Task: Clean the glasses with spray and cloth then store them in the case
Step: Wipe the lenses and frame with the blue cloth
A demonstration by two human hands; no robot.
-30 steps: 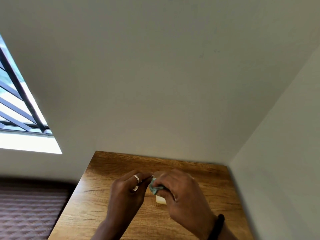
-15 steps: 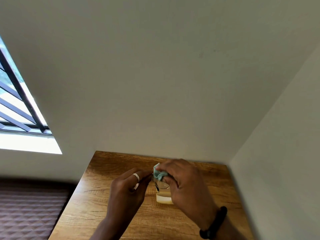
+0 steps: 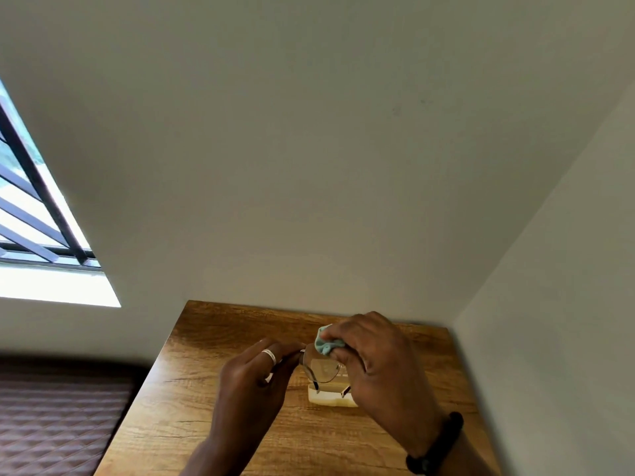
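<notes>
Low centre of frame, the left hand (image 3: 254, 376) pinches one end of the thin-rimmed clear glasses (image 3: 321, 368); the right hand (image 3: 374, 365) grips a crumpled pale teal cloth (image 3: 326, 343) against a lens, above the cream plastic case (image 3: 330, 400). Pressing hard could bend the slim frame

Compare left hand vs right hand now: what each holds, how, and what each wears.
The left hand pinches the glasses at one end of the frame. The right hand grips a teal cloth bunched against the top of the lens. The left hand wears a silver ring, the right a black wristband. Shared: both meet at the glasses, seen over the pale case on the wooden table.
</notes>
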